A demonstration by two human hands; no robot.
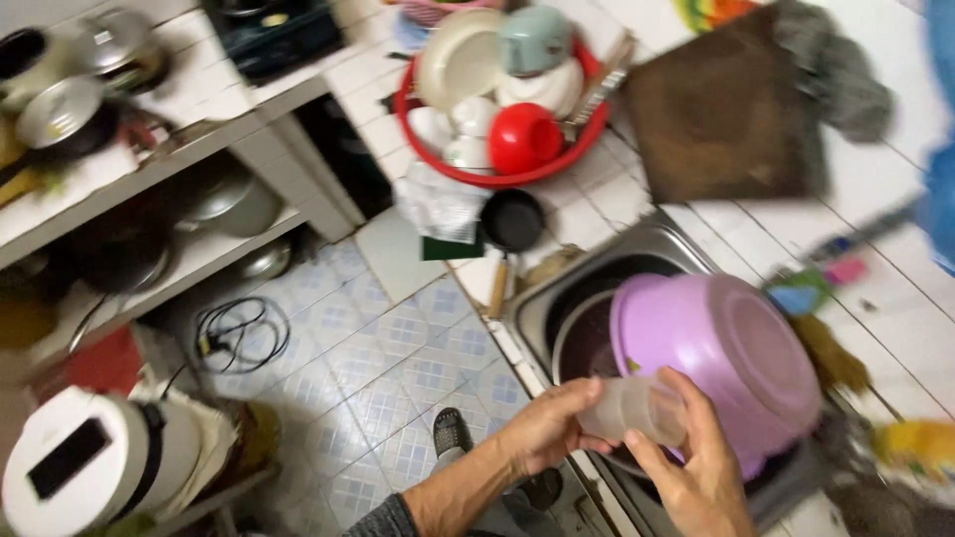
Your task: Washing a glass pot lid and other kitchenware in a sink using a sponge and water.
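I am holding a clear plastic cup (635,410) at lower centre of the frame, over the sink (657,249); my left hand (545,428) is closing its grip round the base while my right hand (696,477) is clasping the side, steadying it beside the upturned purple basin (726,348); a red dish tub (497,169) is sitting on the tabletop above.

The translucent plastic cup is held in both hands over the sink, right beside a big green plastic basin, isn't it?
Not quite: the basin is purple, not green. The head view shows both hands, left hand and right hand, holding the translucent plastic cup over the steel sink, beside the big purple plastic basin.
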